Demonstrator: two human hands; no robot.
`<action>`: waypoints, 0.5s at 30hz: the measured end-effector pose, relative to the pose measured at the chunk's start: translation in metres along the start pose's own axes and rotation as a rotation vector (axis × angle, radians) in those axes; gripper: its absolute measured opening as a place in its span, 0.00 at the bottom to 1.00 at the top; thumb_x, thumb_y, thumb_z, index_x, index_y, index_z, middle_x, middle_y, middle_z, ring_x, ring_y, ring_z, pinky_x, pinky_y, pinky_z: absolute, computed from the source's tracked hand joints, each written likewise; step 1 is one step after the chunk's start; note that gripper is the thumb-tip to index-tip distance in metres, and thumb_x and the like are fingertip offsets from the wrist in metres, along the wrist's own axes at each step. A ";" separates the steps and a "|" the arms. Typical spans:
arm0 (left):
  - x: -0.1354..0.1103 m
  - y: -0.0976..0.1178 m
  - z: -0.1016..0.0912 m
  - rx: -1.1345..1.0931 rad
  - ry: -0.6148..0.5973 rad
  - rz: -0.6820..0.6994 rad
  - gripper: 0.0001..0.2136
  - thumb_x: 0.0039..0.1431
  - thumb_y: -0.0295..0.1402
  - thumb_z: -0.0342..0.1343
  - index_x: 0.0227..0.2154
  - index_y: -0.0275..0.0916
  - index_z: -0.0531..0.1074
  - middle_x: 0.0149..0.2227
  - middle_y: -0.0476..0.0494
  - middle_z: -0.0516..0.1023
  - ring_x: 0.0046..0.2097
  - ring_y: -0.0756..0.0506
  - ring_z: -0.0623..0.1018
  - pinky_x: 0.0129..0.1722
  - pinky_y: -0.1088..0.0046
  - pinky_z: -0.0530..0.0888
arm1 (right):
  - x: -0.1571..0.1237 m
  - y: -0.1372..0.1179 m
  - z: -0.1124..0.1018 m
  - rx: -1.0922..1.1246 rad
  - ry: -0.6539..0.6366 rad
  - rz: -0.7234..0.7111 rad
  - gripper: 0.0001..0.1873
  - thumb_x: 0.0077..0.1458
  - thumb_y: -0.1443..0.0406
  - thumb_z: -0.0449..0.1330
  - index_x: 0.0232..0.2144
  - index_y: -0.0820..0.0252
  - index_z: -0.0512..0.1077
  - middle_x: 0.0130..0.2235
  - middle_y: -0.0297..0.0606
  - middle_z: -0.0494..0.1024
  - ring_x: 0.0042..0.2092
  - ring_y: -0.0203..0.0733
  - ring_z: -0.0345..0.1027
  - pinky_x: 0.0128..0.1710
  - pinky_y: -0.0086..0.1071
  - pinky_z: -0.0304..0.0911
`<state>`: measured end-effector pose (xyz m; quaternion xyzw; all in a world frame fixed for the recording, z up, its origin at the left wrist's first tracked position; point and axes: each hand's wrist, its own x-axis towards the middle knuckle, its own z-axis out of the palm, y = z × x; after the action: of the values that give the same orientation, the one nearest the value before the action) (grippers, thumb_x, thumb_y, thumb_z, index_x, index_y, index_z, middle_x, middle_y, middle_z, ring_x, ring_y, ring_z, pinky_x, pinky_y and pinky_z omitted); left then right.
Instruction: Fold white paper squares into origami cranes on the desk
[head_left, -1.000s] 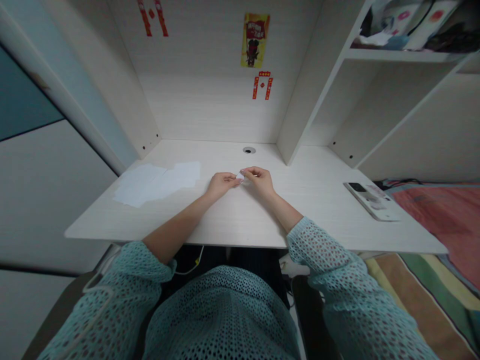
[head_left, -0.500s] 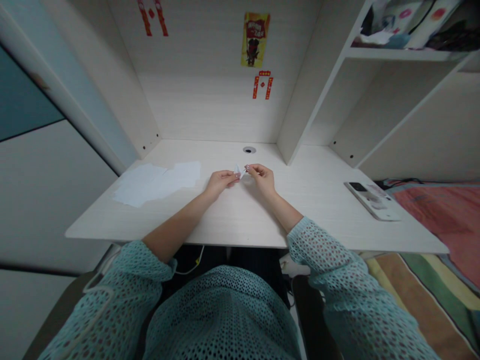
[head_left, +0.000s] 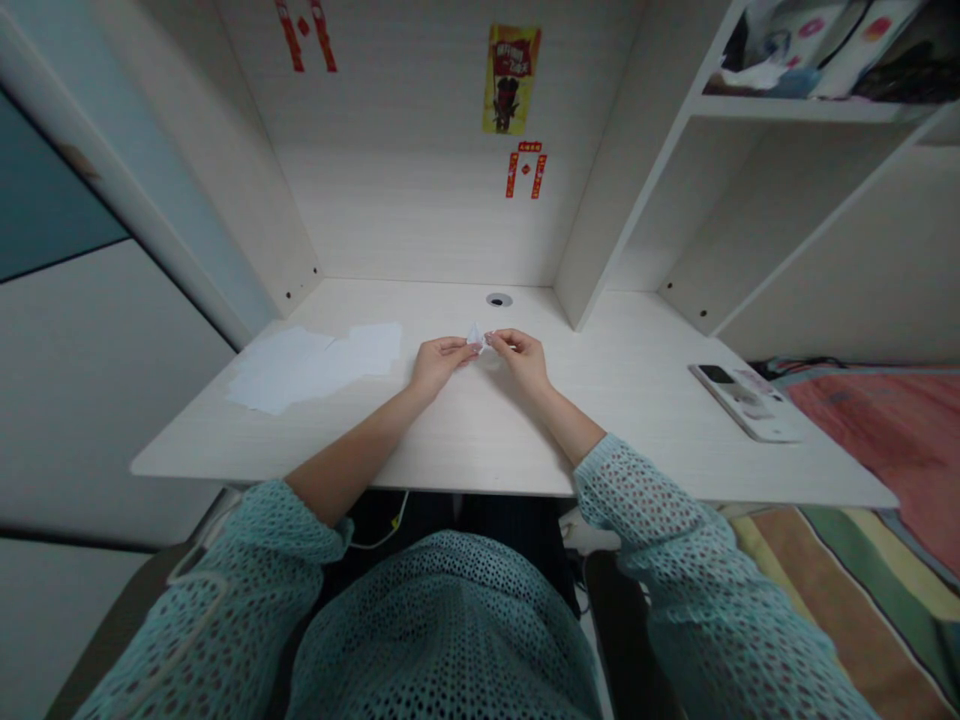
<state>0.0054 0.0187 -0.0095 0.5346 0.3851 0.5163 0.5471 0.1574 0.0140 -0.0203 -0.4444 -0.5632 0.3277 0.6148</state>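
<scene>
A small folded piece of white paper [head_left: 475, 337] sits between my two hands, just above the pale wooden desk [head_left: 480, 440]. My left hand [head_left: 436, 362] pinches its left side with fingers closed. My right hand [head_left: 522, 359] pinches its right side, fingers also closed. A pointed tip of the paper sticks up between the fingertips. Both forearms rest on the desk, with teal knitted sleeves pushed up.
Loose white paper sheets [head_left: 311, 366] lie on the desk at the left. A phone [head_left: 744, 401] lies at the right near the desk edge. A cable hole [head_left: 499, 300] is at the back. Shelves [head_left: 787, 110] rise on the right; a striped bed cover [head_left: 862, 560] lies lower right.
Both hands have lifted the folded paper slightly and shifted it a little away from me; a pointed tip now shows between the fingertips.
</scene>
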 end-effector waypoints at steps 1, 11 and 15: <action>0.000 0.001 0.000 0.004 0.006 0.000 0.18 0.35 0.43 0.67 0.28 0.35 0.76 0.32 0.41 0.79 0.35 0.46 0.78 0.42 0.67 0.72 | 0.000 0.001 0.000 0.005 0.009 0.003 0.16 0.43 0.52 0.63 0.25 0.59 0.74 0.29 0.36 0.77 0.31 0.37 0.66 0.34 0.31 0.60; -0.001 0.002 0.000 0.007 0.065 0.036 0.16 0.40 0.43 0.65 0.29 0.35 0.76 0.32 0.43 0.79 0.36 0.46 0.78 0.40 0.70 0.71 | -0.001 0.004 0.002 0.044 0.027 0.001 0.17 0.43 0.51 0.62 0.27 0.59 0.74 0.29 0.37 0.77 0.33 0.38 0.68 0.34 0.31 0.61; 0.000 0.002 0.000 0.025 0.098 0.073 0.16 0.40 0.43 0.65 0.28 0.35 0.75 0.30 0.43 0.78 0.35 0.47 0.78 0.39 0.70 0.72 | -0.003 0.002 0.003 0.013 0.013 0.004 0.18 0.44 0.50 0.61 0.28 0.59 0.73 0.30 0.37 0.77 0.34 0.39 0.69 0.35 0.32 0.61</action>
<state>0.0053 0.0184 -0.0070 0.5292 0.3980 0.5567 0.5017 0.1540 0.0125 -0.0231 -0.4438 -0.5563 0.3298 0.6203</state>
